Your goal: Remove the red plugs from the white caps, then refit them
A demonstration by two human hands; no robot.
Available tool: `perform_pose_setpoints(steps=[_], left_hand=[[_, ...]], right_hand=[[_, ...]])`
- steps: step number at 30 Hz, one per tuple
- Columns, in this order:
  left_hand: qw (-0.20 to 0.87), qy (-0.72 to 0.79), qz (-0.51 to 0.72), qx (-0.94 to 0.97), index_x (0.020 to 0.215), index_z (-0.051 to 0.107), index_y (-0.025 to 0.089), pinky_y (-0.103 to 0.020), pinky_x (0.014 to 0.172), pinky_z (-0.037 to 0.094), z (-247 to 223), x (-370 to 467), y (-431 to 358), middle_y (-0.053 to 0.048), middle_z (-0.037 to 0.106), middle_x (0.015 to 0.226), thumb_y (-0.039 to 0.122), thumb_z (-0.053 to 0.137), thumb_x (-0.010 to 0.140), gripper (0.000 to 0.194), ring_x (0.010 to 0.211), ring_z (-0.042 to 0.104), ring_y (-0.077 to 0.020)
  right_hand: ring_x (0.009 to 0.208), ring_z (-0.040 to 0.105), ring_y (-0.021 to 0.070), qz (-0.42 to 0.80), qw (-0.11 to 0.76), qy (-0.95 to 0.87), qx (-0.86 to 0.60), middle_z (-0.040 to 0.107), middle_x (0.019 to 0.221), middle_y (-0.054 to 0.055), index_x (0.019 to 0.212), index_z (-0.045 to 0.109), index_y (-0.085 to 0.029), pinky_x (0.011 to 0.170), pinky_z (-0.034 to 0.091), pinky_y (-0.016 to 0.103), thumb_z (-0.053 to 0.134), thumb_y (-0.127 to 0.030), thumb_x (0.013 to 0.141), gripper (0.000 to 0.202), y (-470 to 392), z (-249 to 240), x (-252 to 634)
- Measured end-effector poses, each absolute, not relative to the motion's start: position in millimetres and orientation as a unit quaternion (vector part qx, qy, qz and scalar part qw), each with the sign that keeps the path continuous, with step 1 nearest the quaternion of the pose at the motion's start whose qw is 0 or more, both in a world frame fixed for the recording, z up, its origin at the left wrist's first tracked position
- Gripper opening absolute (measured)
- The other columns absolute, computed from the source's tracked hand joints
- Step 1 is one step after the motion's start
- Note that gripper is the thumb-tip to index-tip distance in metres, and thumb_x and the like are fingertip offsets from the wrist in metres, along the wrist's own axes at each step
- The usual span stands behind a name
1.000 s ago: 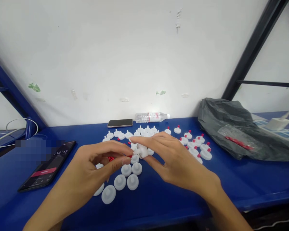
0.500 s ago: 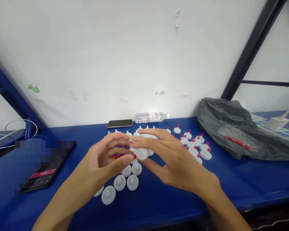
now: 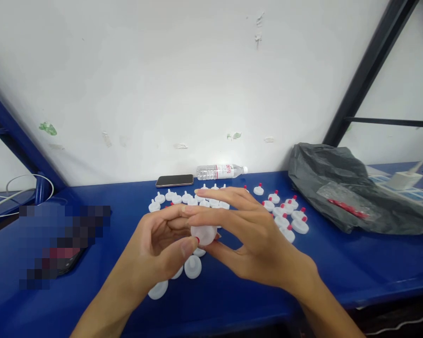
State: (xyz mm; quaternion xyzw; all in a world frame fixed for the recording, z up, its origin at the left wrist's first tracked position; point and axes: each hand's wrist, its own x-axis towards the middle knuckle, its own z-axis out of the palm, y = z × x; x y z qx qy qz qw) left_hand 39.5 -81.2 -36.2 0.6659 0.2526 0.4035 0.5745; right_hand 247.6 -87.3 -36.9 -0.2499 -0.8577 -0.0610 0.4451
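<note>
A round white plastic nozzle lid is held between my two hands above the table. My right hand grips the lid by its sides, its fingers curved over the top and its thumb underneath. At the lid's left side, my left hand has its thumb and fingers closed on a small red cap, mostly hidden by the thumb. Whether the cap sits fully on the nozzle I cannot tell. Below my hands lie several uncapped white lids. Others stand nozzle-up behind my fingers.
Several lids with red caps stand to the right on the blue table. A grey plastic bag carries a clear packet of red pieces. Along the wall lie a phone and a clear bottle. A dark device lies left.
Both hands have come down slightly with the lid, and my left hand has shifted right. The red cap is now more covered by my left thumb. More rear lids show.
</note>
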Motion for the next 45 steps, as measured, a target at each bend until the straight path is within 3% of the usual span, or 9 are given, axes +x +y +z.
perform_pose_setpoints(steps=[4,13,17,22,29,32,35,40,45], left_hand=[[0.544,0.239,0.431,0.679,0.101,0.073,0.018,-0.026,0.073,0.055,-34,43,-82,-0.005,0.072,0.087,0.049,0.079,0.085,0.036,0.079,0.064,-0.0179],[0.550,0.226,0.449,0.667,0.096,0.069,0.018,-0.024,0.069,0.053,-36,47,-84,-0.004,0.070,0.084,0.051,0.077,0.085,0.036,0.075,0.061,-0.0154],[0.535,0.294,0.435,0.662,0.099,0.070,0.020,-0.021,0.070,0.053,-36,47,-87,-0.002,0.071,0.088,0.041,0.078,0.087,0.026,0.081,0.066,-0.0161],[0.482,0.375,0.375,0.697,0.121,0.069,0.026,-0.028,0.086,0.058,-31,38,-86,-0.002,0.076,0.101,0.039,0.072,0.093,0.031,0.093,0.071,-0.0192],[0.370,0.484,0.332,0.720,0.119,0.073,0.026,-0.024,0.072,0.054,-30,33,-80,-0.002,0.079,0.102,0.057,0.063,0.094,0.041,0.089,0.071,-0.0194],[0.217,0.530,0.278,0.771,0.109,0.074,0.026,-0.028,0.065,0.048,-28,29,-81,0.000,0.076,0.082,0.060,0.055,0.096,0.041,0.071,0.066,-0.0188],[0.141,0.562,0.153,0.801,0.088,0.073,0.028,-0.030,0.059,0.039,-24,14,-86,0.003,0.070,0.067,0.056,0.051,0.096,0.037,0.059,0.059,-0.0178],[0.130,0.625,-0.002,0.770,0.090,0.074,0.029,-0.032,0.063,0.038,-22,-5,-101,0.000,0.076,0.075,0.051,0.055,0.088,0.029,0.065,0.065,-0.0228],[0.121,0.634,-0.047,0.763,0.087,0.076,0.029,-0.032,0.067,0.041,-31,0,-105,-0.003,0.078,0.083,0.039,0.059,0.084,0.020,0.078,0.070,-0.0263]], right_hand=[[0.135,0.059,0.0161,-0.078,0.453,-0.858,-0.230,0.077,0.126,0.001,0.117,0.065,-0.022,0.110,0.044,0.036,0.066,-0.013,0.096,0.023,-88,-37,244],[0.126,0.065,0.0152,-0.082,0.470,-0.852,-0.215,0.078,0.124,0.000,0.113,0.065,-0.022,0.103,0.046,0.032,0.069,-0.016,0.096,0.018,-90,-36,242],[0.129,0.063,0.0163,-0.036,0.461,-0.860,-0.215,0.077,0.124,0.002,0.108,0.066,-0.021,0.108,0.045,0.033,0.070,-0.027,0.098,0.012,-92,-35,242],[0.123,0.065,0.0160,-0.012,0.468,-0.853,-0.231,0.077,0.120,0.000,0.097,0.070,-0.022,0.108,0.045,0.032,0.072,-0.021,0.096,0.003,-86,-36,247],[0.091,0.068,0.0118,0.034,0.455,-0.837,-0.302,0.075,0.099,-0.001,0.097,0.074,-0.021,0.083,0.050,0.025,0.071,-0.024,0.098,0.005,-81,-38,254],[0.079,0.065,0.0126,0.037,0.395,-0.829,-0.395,0.072,0.088,-0.003,0.093,0.076,-0.024,0.073,0.047,0.027,0.072,-0.033,0.097,0.011,-80,-37,259],[0.073,0.064,0.0145,0.053,0.267,-0.832,-0.484,0.073,0.082,-0.004,0.087,0.076,-0.027,0.066,0.041,0.029,0.075,-0.035,0.093,0.010,-77,-38,269],[0.070,0.065,0.0155,0.124,0.097,-0.822,-0.547,0.074,0.078,-0.005,0.080,0.075,-0.028,0.058,0.034,0.028,0.079,-0.028,0.086,0.007,-71,-45,282],[0.080,0.070,0.0216,0.018,0.094,-0.809,-0.581,0.077,0.091,0.001,0.095,0.074,-0.025,0.061,0.036,0.030,0.074,-0.014,0.085,0.015,-69,-48,285]])
